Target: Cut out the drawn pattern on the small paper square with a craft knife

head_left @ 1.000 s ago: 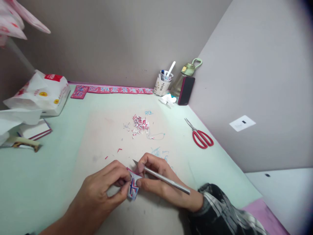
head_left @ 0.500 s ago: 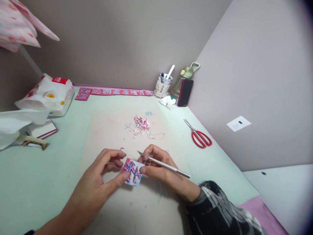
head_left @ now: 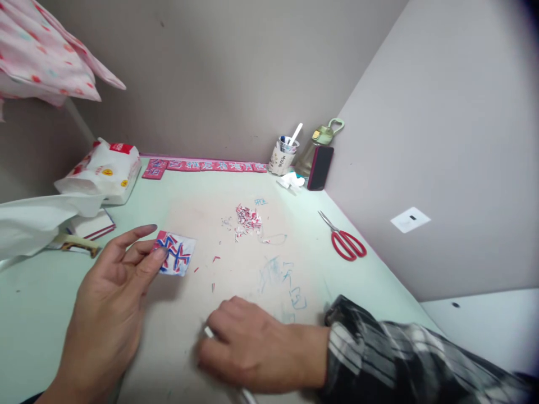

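My left hand (head_left: 122, 286) pinches a small square tile (head_left: 179, 255), its face pink at one side and white at the other, with a blue and red character cut in it. The tile is raised over the brown board (head_left: 177, 336). Lower right, my right hand (head_left: 252, 348) is closed in a fist on the craft knife (head_left: 248, 396); most of the knife is hidden under the palm. Thin red slivers (head_left: 216, 258) lie between the hands. Farther back sits a heap of red and white shavings (head_left: 248, 219).
Red-handled scissors (head_left: 347, 244) lie on the right. At the back stand a pen cup (head_left: 282, 160), a green bottle (head_left: 309, 151) and a phone (head_left: 320, 168). Carved pink tiles (head_left: 214, 165) line the wall. A tissue pack (head_left: 103, 171) sits at left.
My left hand has carried the tile left, away from my right hand. The right hand has let go of the tile's edge and moved down to the board, with the craft knife still in it.
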A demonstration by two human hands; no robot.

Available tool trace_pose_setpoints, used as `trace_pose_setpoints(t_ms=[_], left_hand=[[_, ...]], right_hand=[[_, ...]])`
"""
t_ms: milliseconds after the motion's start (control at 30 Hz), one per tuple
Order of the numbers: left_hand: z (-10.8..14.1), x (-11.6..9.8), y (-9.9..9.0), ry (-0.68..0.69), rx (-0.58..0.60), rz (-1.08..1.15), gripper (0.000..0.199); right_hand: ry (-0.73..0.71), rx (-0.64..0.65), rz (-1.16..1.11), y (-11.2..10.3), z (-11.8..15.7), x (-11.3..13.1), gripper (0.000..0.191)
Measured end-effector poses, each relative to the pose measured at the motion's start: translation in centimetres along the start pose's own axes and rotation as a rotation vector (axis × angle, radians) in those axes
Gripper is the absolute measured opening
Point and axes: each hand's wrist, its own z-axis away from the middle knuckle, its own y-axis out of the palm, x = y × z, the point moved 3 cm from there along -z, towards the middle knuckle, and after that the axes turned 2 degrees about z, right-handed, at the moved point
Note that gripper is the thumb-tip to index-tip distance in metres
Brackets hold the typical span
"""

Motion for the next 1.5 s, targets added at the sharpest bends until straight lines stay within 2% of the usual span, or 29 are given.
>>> trace_pose_setpoints(t_ms=[67, 133, 200, 267, 367, 433, 500, 567, 667, 767, 800, 900, 967, 1067, 1267, 1400, 1500], left_hand=[[0.2, -0.3, 0.2, 0.018, -0.021, 0.027, 0.041], [0.5, -0.7, 0.3, -0.009, -0.013, 0.021, 0.035], [0.6, -0.8, 0.3, -0.074, 0.011, -0.005, 0.031], [0.6, -0.5, 0.2, -0.107, 0.049, -0.051, 0.033], [0.7, 1.1, 0.5, -0.161, 0.243, -0.23, 0.045], [0.8, 2.5, 0.7, -0.213, 0.39, -0.391, 0.052], [0.7, 3.0, 0.7, -0.128, 0.365, -0.552, 0.047], [0.6, 2.6, 0.6, 0.023, 0.287, -0.673, 0.031], [0.5, 2.0, 0.6, 0.116, 0.323, -0.803, 0.026], [0.8, 2.5, 0.9, 0.216, 0.448, -0.888, 0.021], [1.1, 3.0, 1.0, 0.257, 0.479, -0.925, 0.023], [1.9, 4.4, 1.4, 0.366, 0.497, -1.058, 0.06], [2.5, 5.1, 1.6, 0.396, 0.52, -1.104, 0.064], [3.0, 5.5, 1.9, 0.39, 0.547, -1.105, 0.054], [3.1, 6.0, 1.4, 0.38, 0.572, -1.062, 0.054], [3.2, 6.1, 1.2, 0.408, 0.581, -1.074, 0.053], [3.3, 6.1, 1.3, 0.408, 0.584, -1.083, 0.052]], right_hand=[[-0.06, 0.032, 0.04, 1.4, -2.1, -0.4, 0.009], [-0.031, 0.037, 0.022, 2.3, -4.0, -2.5, 0.023], [0.09, 0.023, 0.007, 2.6, -4.9, -5.8, 0.024], [0.319, -0.052, -0.093, 2.0, -4.4, -9.3, 0.021], [0.49, -0.139, -0.146, 0.3, -1.7, -11.8, 0.024], [0.565, -0.192, -0.213, -1.2, 0.5, -11.6, 0.031], [0.646, -0.257, -0.337, -2.4, 2.6, -10.6, 0.041], [0.734, -0.331, -0.529, -3.1, 4.1, -9.5, 0.047], [0.832, -0.406, -0.868, -2.8, 4.8, -8.6, 0.042], [0.925, -0.413, -1.116, -1.6, 4.7, -8.2, 0.031], [0.946, -0.404, -1.183, -1.1, 4.6, -8.1, 0.029], [0.964, -0.348, -1.319, -0.3, 4.4, -7.4, 0.026], [0.953, -0.318, -1.344, -0.2, 4.3, -6.9, 0.026], [0.929, -0.286, -1.31, -0.5, 4.0, -6.5, 0.023], [0.903, -0.233, -1.159, -0.9, 3.8, -6.4, 0.015], [0.858, -0.124, -1.071, -0.9, 3.9, -6.1, 0.012], [0.821, -0.096, -1.016, -1.0, 3.9, -6.0, 0.011]])
